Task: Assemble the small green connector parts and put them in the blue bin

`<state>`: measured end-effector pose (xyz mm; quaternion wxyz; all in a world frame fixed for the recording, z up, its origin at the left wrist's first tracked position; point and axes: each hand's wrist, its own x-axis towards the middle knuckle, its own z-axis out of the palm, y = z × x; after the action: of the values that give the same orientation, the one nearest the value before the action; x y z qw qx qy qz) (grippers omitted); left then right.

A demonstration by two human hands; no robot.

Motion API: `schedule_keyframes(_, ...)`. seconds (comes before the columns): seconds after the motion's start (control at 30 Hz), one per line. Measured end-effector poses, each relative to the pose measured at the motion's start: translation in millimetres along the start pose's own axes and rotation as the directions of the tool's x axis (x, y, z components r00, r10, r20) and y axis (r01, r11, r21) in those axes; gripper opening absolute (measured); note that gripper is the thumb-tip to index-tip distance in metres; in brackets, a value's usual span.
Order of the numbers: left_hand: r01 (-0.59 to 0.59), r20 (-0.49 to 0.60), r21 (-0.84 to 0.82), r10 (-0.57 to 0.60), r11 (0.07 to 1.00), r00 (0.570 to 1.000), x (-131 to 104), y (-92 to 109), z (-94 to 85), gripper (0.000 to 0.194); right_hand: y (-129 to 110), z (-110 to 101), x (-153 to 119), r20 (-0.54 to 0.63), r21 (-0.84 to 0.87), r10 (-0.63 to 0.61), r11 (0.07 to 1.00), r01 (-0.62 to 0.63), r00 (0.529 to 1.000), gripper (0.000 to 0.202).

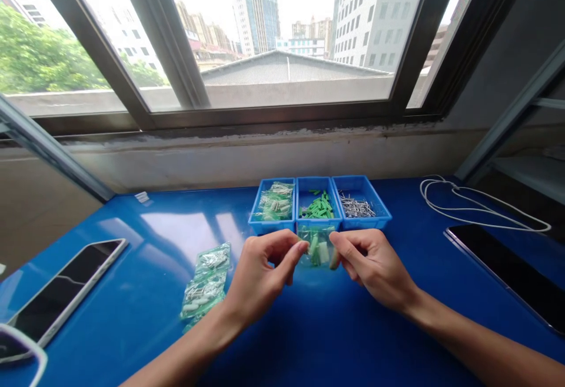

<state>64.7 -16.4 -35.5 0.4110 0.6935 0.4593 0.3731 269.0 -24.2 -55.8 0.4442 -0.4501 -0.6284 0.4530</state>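
Between my two hands hangs a small clear plastic bag with green and pale wall plugs in it. My left hand pinches its left edge between thumb and fingers. At the right edge, my right hand is closed on the same bag. Just behind stand three blue bins: the left bin holds filled bags, the middle bin holds loose green wall plugs, and the right bin holds metal screws. Several filled bags lie left of my left wrist.
A phone lies on the blue table at left, another phone at right. A white cable is coiled behind the right one. Small white pieces lie at the back left, below the window.
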Motion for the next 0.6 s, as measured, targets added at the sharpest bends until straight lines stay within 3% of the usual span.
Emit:
schedule_keyframes(0.17,0.07,-0.201,0.001,-0.068,0.998,0.977,40.5,2.9,-33.1,0.041,-3.7,-1.4,1.2,0.028,0.026,-0.054,0.998,0.053,0.998,0.058)
schedule_keyframes(0.27,0.137,-0.2,0.187,-0.098,0.973,0.975,66.9,-2.5,-56.4,0.048,-5.8,-1.6,0.4,0.081,0.015,-0.093,0.996,0.092,0.992,0.057)
schedule_keyframes(0.33,0.153,-0.227,0.242,-0.098,0.958,0.969,71.2,-6.2,-66.5,0.047,-6.7,-1.7,-0.1,0.108,0.007,-0.108,0.994,0.108,0.988,0.056)
schedule_keyframes(0.47,0.137,-0.277,0.393,-0.025,0.909,0.96,43.4,-5.8,-77.5,0.058,-7.1,-2.6,0.2,0.132,-0.041,-0.135,0.989,0.142,0.982,0.056)
schedule_keyframes(0.6,0.137,-0.261,0.629,0.041,0.765,0.965,0.9,-11.8,-98.2,0.054,-6.5,-3.1,-0.4,0.146,-0.117,-0.15,0.979,0.168,0.978,0.054)
